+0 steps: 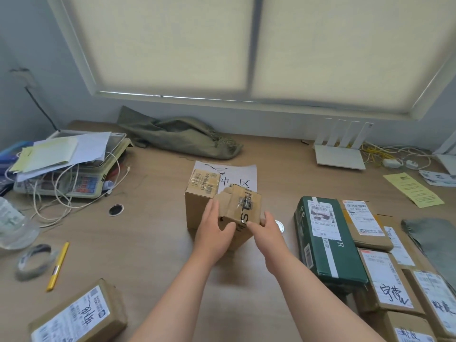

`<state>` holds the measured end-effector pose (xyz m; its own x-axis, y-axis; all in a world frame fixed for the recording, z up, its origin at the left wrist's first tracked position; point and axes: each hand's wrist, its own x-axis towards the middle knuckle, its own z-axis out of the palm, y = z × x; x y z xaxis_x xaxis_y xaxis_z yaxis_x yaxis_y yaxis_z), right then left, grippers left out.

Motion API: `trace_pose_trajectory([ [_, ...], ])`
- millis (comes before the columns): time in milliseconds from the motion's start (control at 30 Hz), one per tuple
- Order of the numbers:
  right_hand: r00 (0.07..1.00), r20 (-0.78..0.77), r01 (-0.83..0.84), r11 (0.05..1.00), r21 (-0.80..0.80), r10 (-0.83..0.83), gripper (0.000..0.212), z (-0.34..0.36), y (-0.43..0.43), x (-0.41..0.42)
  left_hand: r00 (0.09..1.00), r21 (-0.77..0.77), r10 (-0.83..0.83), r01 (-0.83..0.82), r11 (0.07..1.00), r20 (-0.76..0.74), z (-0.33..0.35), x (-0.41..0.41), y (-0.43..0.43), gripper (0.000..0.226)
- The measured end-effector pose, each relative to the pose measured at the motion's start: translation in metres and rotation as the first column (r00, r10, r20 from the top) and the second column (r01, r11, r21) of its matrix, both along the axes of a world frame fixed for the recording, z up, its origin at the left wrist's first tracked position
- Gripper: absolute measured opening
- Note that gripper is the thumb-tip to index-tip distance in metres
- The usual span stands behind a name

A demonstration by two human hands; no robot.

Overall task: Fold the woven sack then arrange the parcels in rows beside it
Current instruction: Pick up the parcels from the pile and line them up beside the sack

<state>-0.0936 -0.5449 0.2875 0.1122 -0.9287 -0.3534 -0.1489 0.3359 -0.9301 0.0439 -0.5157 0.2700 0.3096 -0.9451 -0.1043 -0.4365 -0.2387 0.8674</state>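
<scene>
Far L on the desk (148, 243) we see a weighing scale (81, 186) w/ loose papers (64, 151) piled on its pan and white cables (58, 197) looped over its front. Nearer us: a clear plastic bottle (12, 223), a tape roll (29, 272) lying flat, and a yellow cutter (58, 266) just beside it. A round cable hole (115, 209) sits in the desktop; a small silver disc (280, 225) lies mid-desk. A printed white sheet (244, 174) lies flat at centre. Far R: a white router (340, 159) w/ 4 antennas up, yellow wires (377, 154), a white adapter (391, 163), and a yellow slip (413, 190). Behind, cream blinds (172, 45) are drawn down; a black cord (40, 107) runs down the L wall.
</scene>
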Motion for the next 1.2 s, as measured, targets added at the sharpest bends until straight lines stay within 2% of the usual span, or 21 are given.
trace_pose_trajectory([
  [67, 0.998, 0.035, 0.042, 0.997, 0.058, -0.044, 0.020, -0.002, 0.004, -0.001, 1.000, -0.015, 0.015, -0.016, 1.000, -0.017, -0.005, 0.001, 0.008, 0.078],
  [233, 0.991, 0.112, 0.051, 0.988, 0.143, -0.068, 0.019, -0.010, 0.037, -0.011, 0.981, -0.060, 0.089, -0.100, 0.993, -0.171, -0.011, -0.009, 0.039, 0.071],
  [367, 0.982, 0.155, 0.087, 0.987, 0.137, -0.108, 0.025, -0.011, 0.070, -0.024, 0.959, -0.022, 0.109, -0.119, 0.993, -0.260, -0.014, -0.026, 0.070, 0.069],
  [467, 0.971, 0.207, 0.093, 0.989, 0.119, -0.116, 0.029, -0.001, 0.094, -0.037, 0.942, -0.012, 0.118, -0.128, 0.992, -0.314, -0.013, -0.041, 0.095, 0.059],
  [600, 0.972, 0.206, 0.103, 0.993, 0.059, -0.114, 0.023, 0.012, 0.122, -0.060, 0.909, -0.004, 0.114, -0.126, 0.992, -0.400, 0.002, -0.067, 0.121, 0.050],
  [800, 0.937, 0.160, 0.314, 0.949, -0.004, -0.310, 0.021, 0.021, 0.157, -0.093, 0.888, -0.040, 0.074, -0.103, 0.994, -0.454, 0.030, -0.105, 0.154, 0.040],
  [867, 0.917, 0.196, 0.351, 0.936, 0.016, -0.347, 0.009, 0.020, 0.167, -0.105, 0.876, -0.052, 0.050, -0.086, 0.995, -0.480, 0.040, -0.116, 0.162, 0.035],
  [900, 0.904, 0.233, 0.355, 0.933, 0.059, -0.359, 0.019, 0.022, 0.169, -0.110, 0.864, -0.058, 0.053, -0.095, 0.994, -0.500, 0.042, -0.120, 0.167, 0.032],
  [967, 0.848, 0.367, 0.332, 0.923, 0.194, -0.382, 0.058, 0.026, 0.176, -0.123, 0.817, -0.046, 0.070, -0.117, 0.992, -0.572, 0.049, -0.126, 0.175, 0.030],
  [1033, 0.762, 0.533, 0.246, 0.926, 0.288, -0.368, 0.079, 0.032, 0.185, -0.136, 0.759, 0.000, 0.113, -0.148, 0.989, -0.641, 0.056, -0.130, 0.176, 0.034],
  [1133, 0.699, 0.637, 0.166, 0.940, 0.297, -0.325, 0.089, 0.039, 0.190, -0.149, 0.661, 0.148, 0.233, -0.183, 0.972, -0.713, 0.063, -0.137, 0.175, 0.023],
  [1200, 0.689, 0.668, 0.134, 0.956, 0.262, -0.280, 0.089, 0.040, 0.191, -0.154, 0.594, 0.203, 0.232, -0.117, 0.972, -0.770, 0.065, -0.140, 0.180, 0.034],
])
